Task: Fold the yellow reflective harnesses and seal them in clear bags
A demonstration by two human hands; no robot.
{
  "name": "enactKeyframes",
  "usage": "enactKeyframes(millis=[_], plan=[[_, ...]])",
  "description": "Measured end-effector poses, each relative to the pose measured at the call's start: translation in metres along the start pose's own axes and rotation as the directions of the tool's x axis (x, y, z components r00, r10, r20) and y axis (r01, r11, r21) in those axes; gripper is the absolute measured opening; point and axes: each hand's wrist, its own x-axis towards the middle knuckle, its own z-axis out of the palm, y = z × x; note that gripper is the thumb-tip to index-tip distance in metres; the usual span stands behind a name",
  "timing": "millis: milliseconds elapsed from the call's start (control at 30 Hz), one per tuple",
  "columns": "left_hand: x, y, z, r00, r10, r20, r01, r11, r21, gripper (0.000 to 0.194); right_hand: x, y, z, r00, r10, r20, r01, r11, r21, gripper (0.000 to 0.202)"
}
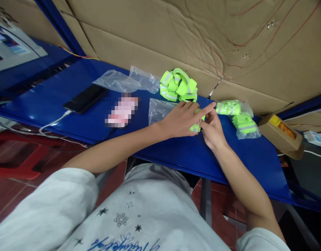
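Observation:
My left hand (183, 118) and my right hand (213, 127) meet over the blue table, both closed on a small neon-yellow reflective strap (195, 128). Most of the strap is hidden behind my fingers. Just beyond my left hand lies a loose heap of neon-yellow straps (173, 87) with silver stripes. A clear plastic bag (159, 111) lies flat beside my left wrist. To the right of my right hand are packed straps in clear bags, one bundle (228, 107) behind another (245, 123).
Clear bags (116, 81) lie at the back left. A black phone (84, 98) with a white cable and a blurred pink item (122, 111) rest on the blue table (249, 160). An open cardboard box (281, 134) stands at the right. Cardboard (150, 38) walls the back.

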Motion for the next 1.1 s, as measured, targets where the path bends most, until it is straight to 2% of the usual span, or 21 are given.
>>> enactKeyframes(millis=[100, 200, 267, 333, 400, 467, 567, 633, 733, 800, 867, 900, 933, 1000, 1100], plan=[[0.001, -0.011, 0.000, 0.998, -0.067, 0.015, 0.068, 0.994, -0.080, 0.107, 0.000, -0.002, -0.004, 0.992, 0.107, 0.069, -0.112, 0.991, 0.075, 0.051], [0.002, -0.019, -0.002, 0.988, -0.152, 0.013, 0.152, 0.972, -0.180, 0.114, -0.007, -0.016, -0.018, 0.964, 0.185, 0.191, -0.194, 0.980, 0.032, 0.061], [0.003, -0.019, -0.003, 0.987, -0.163, -0.013, 0.158, 0.970, -0.184, 0.110, -0.013, -0.025, -0.026, 0.967, 0.156, 0.203, -0.144, 0.987, -0.071, 0.068], [0.006, -0.016, -0.005, 0.989, -0.149, -0.022, 0.145, 0.980, -0.134, 0.103, -0.016, -0.029, -0.031, 0.974, 0.070, 0.214, -0.030, 0.982, -0.188, 0.072], [0.011, -0.010, -0.005, 0.993, -0.118, 0.000, 0.118, 0.990, -0.075, 0.096, -0.018, -0.029, -0.033, 0.960, 0.009, 0.279, 0.068, 0.962, -0.265, 0.073], [0.017, -0.003, -0.003, 0.998, -0.059, 0.032, 0.061, 0.997, -0.049, 0.089, -0.016, -0.025, -0.035, 0.933, 0.000, 0.360, 0.119, 0.945, -0.306, 0.070], [0.026, 0.010, 0.001, 0.996, 0.055, 0.071, -0.050, 0.997, -0.064, 0.074, -0.011, -0.016, -0.036, 0.911, 0.016, 0.412, 0.130, 0.937, -0.325, 0.064], [0.028, 0.020, 0.004, 0.992, 0.084, 0.091, -0.077, 0.994, -0.078, 0.069, -0.007, -0.012, -0.037, 0.901, 0.045, 0.433, 0.093, 0.952, -0.292, 0.062], [0.025, 0.027, 0.002, 0.996, -0.001, 0.088, 0.011, 0.993, -0.119, 0.066, -0.002, -0.011, -0.042, 0.888, 0.068, 0.455, 0.052, 0.968, -0.245, 0.054], [0.019, 0.023, -0.005, 0.994, -0.039, 0.106, 0.063, 0.971, -0.230, 0.079, 0.000, -0.014, -0.045, 0.883, 0.055, 0.467, 0.067, 0.969, -0.240, 0.047], [0.015, 0.008, -0.015, 0.991, -0.005, 0.135, 0.067, 0.888, -0.454, 0.110, -0.001, -0.017, -0.047, 0.868, 0.034, 0.496, 0.095, 0.968, -0.232, 0.043], [0.013, -0.002, -0.019, 0.990, 0.014, 0.142, 0.072, 0.814, -0.576, 0.121, -0.002, -0.019, -0.048, 0.861, 0.021, 0.508, 0.113, 0.966, -0.232, 0.041], [0.013, -0.013, -0.022, 0.989, 0.013, 0.147, 0.091, 0.729, -0.678, 0.124, -0.003, -0.021, -0.047, 0.857, 0.005, 0.515, 0.134, 0.963, -0.233, 0.039], [0.012, -0.033, -0.025, 0.978, -0.023, 0.205, 0.179, 0.588, -0.789, 0.111, -0.007, -0.023, -0.045, 0.856, -0.035, 0.517, 0.186, 0.952, -0.243, 0.031], [0.009, -0.050, -0.021, 0.931, 0.038, 0.363, 0.319, 0.400, -0.859, 0.072, -0.009, -0.025, -0.040, 0.871, -0.156, 0.466, 0.301, 0.919, -0.256, 0.021]])
